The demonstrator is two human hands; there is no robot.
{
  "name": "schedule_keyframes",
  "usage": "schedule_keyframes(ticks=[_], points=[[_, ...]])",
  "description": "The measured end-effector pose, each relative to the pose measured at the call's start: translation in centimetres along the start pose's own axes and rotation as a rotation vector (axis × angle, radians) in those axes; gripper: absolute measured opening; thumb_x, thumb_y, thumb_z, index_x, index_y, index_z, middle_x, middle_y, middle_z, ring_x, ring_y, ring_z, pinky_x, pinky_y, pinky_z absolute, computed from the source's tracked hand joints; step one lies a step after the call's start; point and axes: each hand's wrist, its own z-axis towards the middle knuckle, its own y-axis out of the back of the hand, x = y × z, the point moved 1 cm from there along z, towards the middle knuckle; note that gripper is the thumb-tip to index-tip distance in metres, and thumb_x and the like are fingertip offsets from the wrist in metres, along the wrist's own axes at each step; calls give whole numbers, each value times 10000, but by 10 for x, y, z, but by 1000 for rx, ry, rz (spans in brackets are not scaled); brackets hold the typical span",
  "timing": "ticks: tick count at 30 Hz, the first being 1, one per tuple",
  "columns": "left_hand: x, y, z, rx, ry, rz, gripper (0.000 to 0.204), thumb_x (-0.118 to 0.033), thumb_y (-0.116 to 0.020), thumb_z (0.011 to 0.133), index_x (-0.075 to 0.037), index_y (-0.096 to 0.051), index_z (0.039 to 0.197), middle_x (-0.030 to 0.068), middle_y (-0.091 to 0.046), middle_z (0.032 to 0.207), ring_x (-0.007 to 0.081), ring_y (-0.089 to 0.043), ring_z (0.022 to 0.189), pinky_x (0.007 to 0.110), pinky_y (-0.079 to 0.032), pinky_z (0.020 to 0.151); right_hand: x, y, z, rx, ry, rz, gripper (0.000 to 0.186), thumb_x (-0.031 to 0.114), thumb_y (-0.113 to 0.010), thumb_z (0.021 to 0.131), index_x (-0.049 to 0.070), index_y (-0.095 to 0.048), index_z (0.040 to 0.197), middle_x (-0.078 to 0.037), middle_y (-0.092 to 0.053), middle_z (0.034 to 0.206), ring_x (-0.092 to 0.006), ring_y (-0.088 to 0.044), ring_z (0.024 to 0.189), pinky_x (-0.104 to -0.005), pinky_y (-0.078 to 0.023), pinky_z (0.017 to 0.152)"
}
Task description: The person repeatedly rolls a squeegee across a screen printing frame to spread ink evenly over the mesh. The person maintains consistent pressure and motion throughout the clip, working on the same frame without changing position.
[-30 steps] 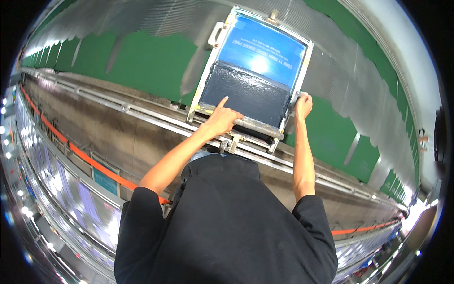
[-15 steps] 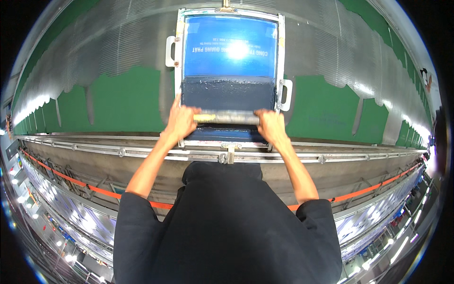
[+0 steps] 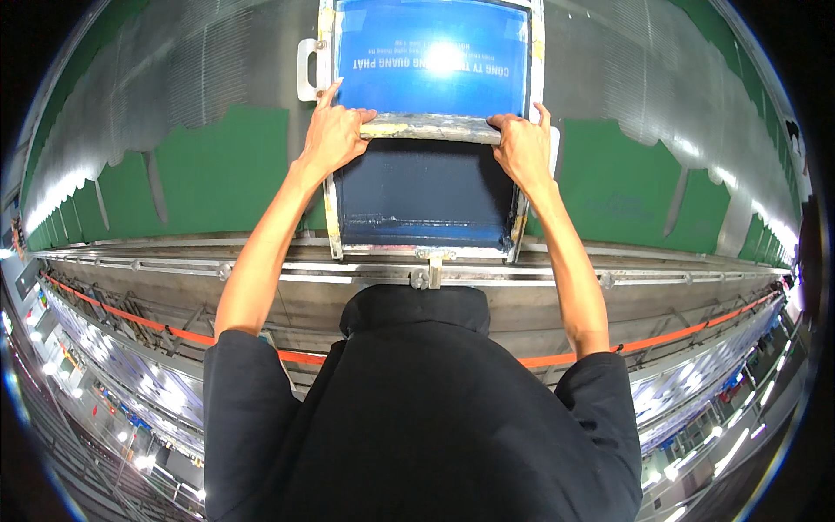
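Note:
A squeegee [image 3: 430,128] with a worn, paint-smeared handle lies across a screen-printing frame [image 3: 332,217]. My left hand [image 3: 335,137] grips its left end, thumb along the top and the index finger stretched toward the frame's left side. On the other end my right hand [image 3: 524,150] is closed, one finger pointing up by the frame's right side. Beyond the squeegee the screen's mesh [image 3: 391,39] is bright blue with a glare spot. Nearer to me lies a dark area [image 3: 422,187] with a wet-looking streak along its near edge. The squeegee's blade is hidden under the handle.
A white handle [image 3: 304,70] sticks out from the frame's left side. Under the frame runs a long table with a green surface [image 3: 222,178] and greyish, ragged-edged sheeting [image 3: 209,78]. A metal rail [image 3: 339,271] follows its near edge, and an orange strip [image 3: 300,357] runs lower down.
Both hands have pushed the squeegee away from me, from near the frame's close end to about its middle. More of the dark area shows behind it.

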Motion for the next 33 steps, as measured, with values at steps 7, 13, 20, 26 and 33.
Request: schedule_keyframes(ticks=[7, 13, 20, 26, 33], points=[[-51, -64, -129, -86, -84, -49, 480, -78, -724, 649, -33, -783, 1122, 128, -785, 1000, 276, -754, 937, 528, -206, 1299, 39, -39, -137, 68, -37, 29, 482, -36, -749, 646, 106, -761, 1107, -86, -749, 952, -266, -737, 943, -540, -249, 1212], [-75, -48, -149, 185, 25, -6, 506, -135, -810, 705, -56, -764, 1202, 146, -780, 1139, 276, -727, 1116, 584, -156, 1293, 53, -40, -168, 148, -65, -6, 462, 67, -830, 712, 105, -747, 1165, -80, -763, 1073, -260, -723, 1067, -587, -206, 1238], [-164, -59, -141, 11, 5, -166, 547, -264, -838, 811, -117, -697, 1319, 101, -650, 1436, 304, -532, 1420, 607, -131, 1289, 87, -57, -173, 125, 82, 154, 553, 15, -775, 734, 74, -680, 1276, -134, -705, 1303, -286, -643, 1256, -535, -378, 1155], [-170, -87, -120, 60, 101, -235, 367, -49, -726, 731, -92, -780, 1092, 154, -778, 953, 344, -734, 999, 532, -368, 1194, 91, -33, -161, 242, 65, 153, 256, 9, -739, 736, 82, -756, 981, -176, -754, 889, -343, -734, 943, -535, -418, 1026], [-111, -29, -9, -166, 11, -152, 344, -74, -676, 753, -143, -817, 1059, 180, -753, 820, 361, -727, 879, 567, -261, 1244, 23, 31, -90, -384, -117, 287, 714, 483, -811, 844, 50, -615, 1377, -196, -639, 1361, -338, -568, 1314, -577, -332, 1137]])
